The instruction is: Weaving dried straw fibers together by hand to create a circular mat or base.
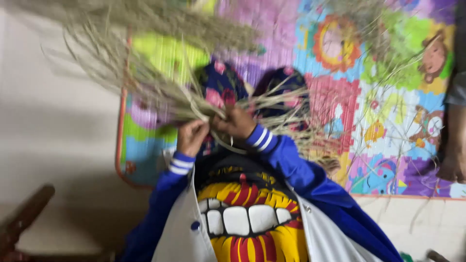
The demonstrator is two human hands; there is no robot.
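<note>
A thick bundle of dry pale grass stalks (145,73) fans up and to the left across the view. My left hand (191,137) and my right hand (236,122) are side by side, both closed around the bundle's gathered lower end above my knees. More thin stalks (310,131) trail to the right over my right forearm. Both arms wear blue sleeves with white striped cuffs. The picture is motion-blurred.
A bright patterned play mat (388,111) covers the floor ahead, with pale tiled floor (53,131) to its left. Another person's foot (454,160) rests on the mat at the right edge. A dark wooden piece (24,213) lies at the lower left.
</note>
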